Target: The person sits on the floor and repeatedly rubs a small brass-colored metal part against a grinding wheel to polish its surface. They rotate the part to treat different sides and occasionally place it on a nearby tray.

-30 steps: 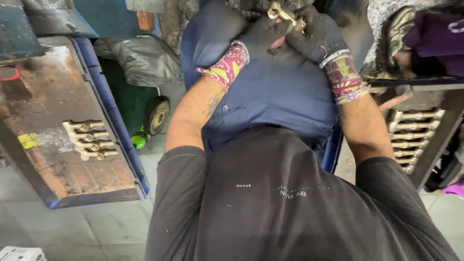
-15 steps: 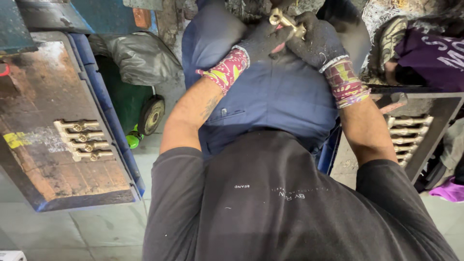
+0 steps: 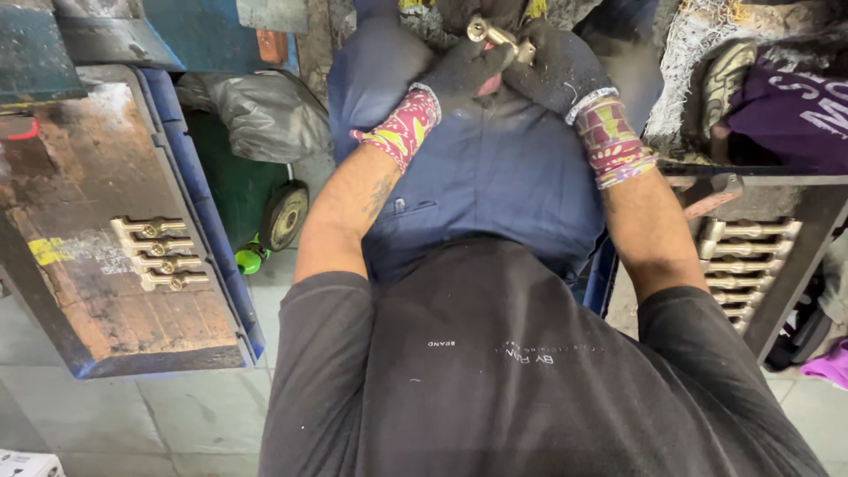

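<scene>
Currently brass fitting (image 3: 500, 37) pinched between both gloved hands, left hand (image 3: 464, 75) under, right hand (image 3: 556, 71) beside. Grip best kept firm, fitting steadied above lap; finished fittings (image 3: 159, 254) lie on bench far left.

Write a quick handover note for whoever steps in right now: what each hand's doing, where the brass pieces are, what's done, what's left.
Left hand: dark glove, gripping the brass fitting at the top of view.
Right hand: dark glove, gripping the same fitting from the other side.
Four similar brass pieces lie in a row on the worn wooden tray to the left.
More brass pieces are stacked on the rack at the right.
Done: cannot tell which row is finished work.
Left: the piece in hand; its state is unclear, as the gloves cover most of it.
</scene>
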